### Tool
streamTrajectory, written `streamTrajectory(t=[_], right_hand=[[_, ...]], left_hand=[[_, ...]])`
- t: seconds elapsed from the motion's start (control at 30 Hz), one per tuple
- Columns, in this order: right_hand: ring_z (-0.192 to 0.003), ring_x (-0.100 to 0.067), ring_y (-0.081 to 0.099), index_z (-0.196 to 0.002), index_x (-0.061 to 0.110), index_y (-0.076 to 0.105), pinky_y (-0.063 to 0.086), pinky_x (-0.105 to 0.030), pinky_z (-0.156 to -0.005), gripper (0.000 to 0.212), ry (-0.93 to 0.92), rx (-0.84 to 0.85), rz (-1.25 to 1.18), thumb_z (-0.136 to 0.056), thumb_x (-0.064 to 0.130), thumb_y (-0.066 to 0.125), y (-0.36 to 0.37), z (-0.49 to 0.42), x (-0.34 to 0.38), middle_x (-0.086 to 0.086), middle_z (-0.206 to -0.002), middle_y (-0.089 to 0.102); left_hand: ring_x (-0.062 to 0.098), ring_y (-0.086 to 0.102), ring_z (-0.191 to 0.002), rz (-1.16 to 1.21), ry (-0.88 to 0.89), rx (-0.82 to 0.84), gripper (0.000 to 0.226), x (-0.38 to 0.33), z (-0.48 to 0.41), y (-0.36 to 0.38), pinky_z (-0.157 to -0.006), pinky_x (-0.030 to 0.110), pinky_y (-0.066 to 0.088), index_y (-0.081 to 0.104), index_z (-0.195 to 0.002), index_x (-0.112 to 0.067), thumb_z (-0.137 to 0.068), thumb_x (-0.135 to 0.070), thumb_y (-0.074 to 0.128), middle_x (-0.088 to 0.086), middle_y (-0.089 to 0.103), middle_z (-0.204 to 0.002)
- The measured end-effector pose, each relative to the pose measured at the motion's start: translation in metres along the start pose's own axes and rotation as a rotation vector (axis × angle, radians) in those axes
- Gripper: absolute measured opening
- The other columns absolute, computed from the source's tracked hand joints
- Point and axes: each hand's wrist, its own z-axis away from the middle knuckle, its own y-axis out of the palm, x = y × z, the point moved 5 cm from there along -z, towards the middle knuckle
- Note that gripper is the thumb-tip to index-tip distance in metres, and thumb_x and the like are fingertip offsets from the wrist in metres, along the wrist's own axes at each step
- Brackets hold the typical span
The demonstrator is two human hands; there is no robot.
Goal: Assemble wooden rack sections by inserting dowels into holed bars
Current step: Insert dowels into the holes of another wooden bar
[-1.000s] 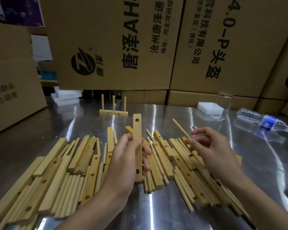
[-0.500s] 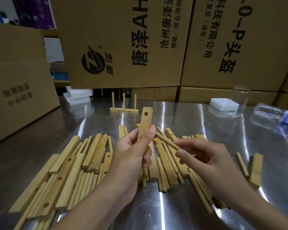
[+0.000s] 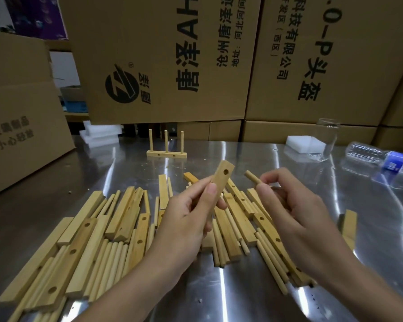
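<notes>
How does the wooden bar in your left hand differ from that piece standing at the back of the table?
The held bar has an empty top hole; the back piece carries three upright dowels. The held bar is tilted in the air, gripped by the left hand; the back piece rests on the table. Both are pale wood with drilled holes.

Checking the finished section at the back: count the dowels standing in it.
3: all upright in the finished bar, left dowel, middle dowel, right dowel. None looks hidden.

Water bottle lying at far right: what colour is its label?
Blue; the label shows best in the head view.
</notes>
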Motion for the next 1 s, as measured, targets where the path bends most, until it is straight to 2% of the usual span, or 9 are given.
streamTrajectory(t=[0.1, 0.3, 0.47, 0.6, 0.67, 0.73, 0.8, 0.9, 1.0], right_hand=[[-0.051, -0.01, 0.052, -0.103, 0.037, 0.064, 0.035, -0.018, -0.046, 0.015, -0.048, 0.0, 0.099, -0.107, 0.042, 0.05, -0.002, -0.002, 0.004, 0.006, -0.064, 0.061], [-0.057, -0.018, 0.059, -0.11, 0.03, 0.073, 0.041, -0.028, -0.05, 0.023, -0.091, -0.061, 0.244, -0.105, 0.041, 0.054, -0.006, -0.002, 0.002, 0.005, -0.062, 0.062], [-0.061, -0.011, 0.062, -0.113, 0.032, 0.073, 0.048, -0.034, -0.051, 0.023, -0.164, -0.092, 0.357, -0.109, 0.043, 0.054, -0.005, 0.0, 0.006, 0.015, -0.066, 0.063], [-0.057, -0.013, 0.061, -0.11, 0.027, 0.074, 0.05, -0.039, -0.05, 0.029, -0.222, -0.128, 0.49, -0.108, 0.044, 0.05, -0.007, 0.001, 0.01, 0.01, -0.067, 0.066], [-0.056, -0.014, 0.061, -0.107, 0.023, 0.074, 0.05, -0.039, -0.05, 0.032, -0.247, -0.136, 0.516, -0.108, 0.043, 0.05, -0.009, 0.001, 0.012, 0.007, -0.067, 0.067], [-0.054, -0.014, 0.059, -0.104, 0.021, 0.075, 0.049, -0.038, -0.049, 0.031, -0.254, -0.132, 0.491, -0.108, 0.04, 0.051, -0.01, 0.001, 0.014, 0.007, -0.065, 0.065], [-0.052, -0.014, 0.058, -0.101, 0.021, 0.075, 0.046, -0.035, -0.049, 0.03, -0.226, -0.115, 0.399, -0.108, 0.039, 0.052, -0.01, 0.001, 0.015, 0.007, -0.061, 0.062], [-0.047, -0.015, 0.05, -0.091, 0.024, 0.076, 0.036, -0.022, -0.046, 0.032, -0.122, -0.081, 0.195, -0.109, 0.04, 0.055, -0.011, 0.0, 0.014, 0.002, -0.055, 0.055], [-0.045, -0.011, 0.038, -0.088, 0.028, 0.078, 0.029, -0.02, -0.046, 0.033, 0.011, -0.003, 0.01, -0.105, 0.046, 0.056, -0.011, -0.001, 0.01, 0.001, -0.051, 0.043]], left_hand=[[0.011, 0.059, -0.067, 0.031, 0.011, 0.052, 0.033, 0.001, 0.001, 0.006, -0.057, 0.024, 0.051, 0.066, -0.134, -0.056, -0.103, -0.047, 0.058, -0.004, 0.068, -0.095], [0.009, 0.055, -0.053, 0.058, 0.036, 0.102, 0.037, -0.001, 0.005, 0.011, -0.042, 0.021, 0.043, 0.065, -0.138, -0.054, -0.102, -0.047, 0.061, -0.007, 0.066, -0.09], [0.011, 0.055, -0.055, 0.054, 0.043, 0.108, 0.035, -0.002, 0.007, 0.014, -0.04, 0.023, 0.042, 0.066, -0.136, -0.056, -0.102, -0.047, 0.06, -0.008, 0.066, -0.091], [0.01, 0.049, -0.054, 0.029, 0.053, 0.078, 0.037, -0.003, 0.009, 0.015, -0.045, 0.021, 0.038, 0.061, -0.14, -0.058, -0.104, -0.051, 0.053, -0.008, 0.066, -0.089], [0.011, 0.042, -0.053, 0.013, 0.075, 0.071, 0.038, -0.004, 0.011, 0.016, -0.045, 0.021, 0.035, 0.059, -0.143, -0.056, -0.107, -0.05, 0.05, -0.01, 0.064, -0.081], [0.014, 0.036, -0.052, -0.008, 0.107, 0.067, 0.039, -0.006, 0.013, 0.017, -0.044, 0.02, 0.032, 0.058, -0.145, -0.054, -0.107, -0.049, 0.049, -0.009, 0.062, -0.08], [0.012, 0.035, -0.053, -0.034, 0.137, 0.058, 0.038, -0.008, 0.014, 0.016, -0.045, 0.019, 0.032, 0.057, -0.146, -0.054, -0.109, -0.05, 0.049, -0.006, 0.062, -0.087], [0.011, 0.035, -0.052, -0.104, 0.176, 0.067, 0.039, -0.013, 0.014, 0.014, -0.045, 0.02, 0.033, 0.054, -0.146, -0.059, -0.107, -0.053, 0.05, -0.009, 0.062, -0.092], [0.005, 0.038, -0.052, -0.146, 0.204, 0.07, 0.042, -0.015, 0.013, 0.013, -0.046, 0.018, 0.034, 0.054, -0.145, -0.059, -0.104, -0.052, 0.051, -0.013, 0.061, -0.092]])
